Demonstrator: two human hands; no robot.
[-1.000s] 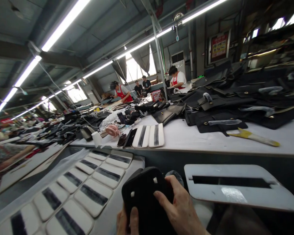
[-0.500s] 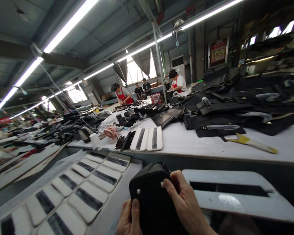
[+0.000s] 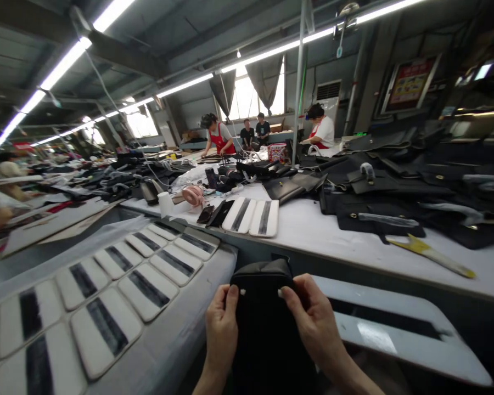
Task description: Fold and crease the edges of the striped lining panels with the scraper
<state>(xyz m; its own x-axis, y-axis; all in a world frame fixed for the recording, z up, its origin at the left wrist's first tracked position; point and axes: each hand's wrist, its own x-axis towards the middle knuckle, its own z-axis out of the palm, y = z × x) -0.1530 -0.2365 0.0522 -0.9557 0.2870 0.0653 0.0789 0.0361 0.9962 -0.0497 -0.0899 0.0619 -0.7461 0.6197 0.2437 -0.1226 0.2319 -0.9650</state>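
Observation:
A black bag piece [image 3: 263, 312] with two small white marks near its top stands upright in front of me, low in the middle of the view. My left hand [image 3: 221, 329] grips its left edge, thumb on the front. My right hand [image 3: 313, 323] is closed on its right edge, fingers curled over the side. A white template board with a dark slot [image 3: 391, 334] lies just to the right of my right hand.
Several white pads with black stripes [image 3: 119, 285] lie in rows at the left. A long white table [image 3: 313, 230] behind carries black bag parts [image 3: 395, 192], a pink fan [image 3: 193, 196] and a yellow-handled tool [image 3: 432, 253]. People in red aprons work at the far end.
The black piece has turned upright and come to the middle between both hands. My left hand has risen up along its left edge. The view has swung slightly to the left.

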